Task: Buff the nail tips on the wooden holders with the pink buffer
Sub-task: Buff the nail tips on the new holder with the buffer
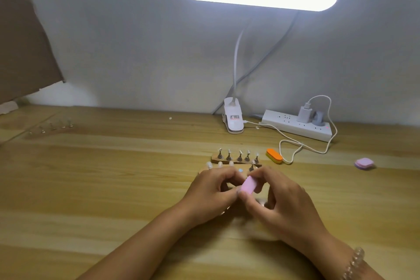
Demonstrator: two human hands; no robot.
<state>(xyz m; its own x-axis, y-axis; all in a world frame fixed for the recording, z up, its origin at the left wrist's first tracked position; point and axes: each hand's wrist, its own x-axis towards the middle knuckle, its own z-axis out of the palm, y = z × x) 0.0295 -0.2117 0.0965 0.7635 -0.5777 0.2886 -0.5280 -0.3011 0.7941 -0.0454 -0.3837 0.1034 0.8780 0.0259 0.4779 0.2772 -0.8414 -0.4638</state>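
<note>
One pink buffer (pixel 248 185) is pinched between the thumb and fingers of the right hand (pixel 279 198), low over the table (pixel 113 177) and just in front of the near wooden holder (pixel 203 170) with its white nail tips (pixel 220 163). The left hand (pixel 211 191) curls its fingers right beside the buffer (I cannot tell what they hold). Behind sits a second wooden holder (pixel 216 158), then an orange buffer (pixel 274 155), and far right a little pink pad (pixel 364 163).

Wooden table (pixel 113 177): rear wooden nail-tip holder (pixel 223 161) directly behind front wooden nail-tip holder (pixel 245 173); orange oval buffer block (pixel 274 156) just right of the rear one; white power strip (pixel 295 128) farther back, right of white clip lamp base (pixel 233 120).
</note>
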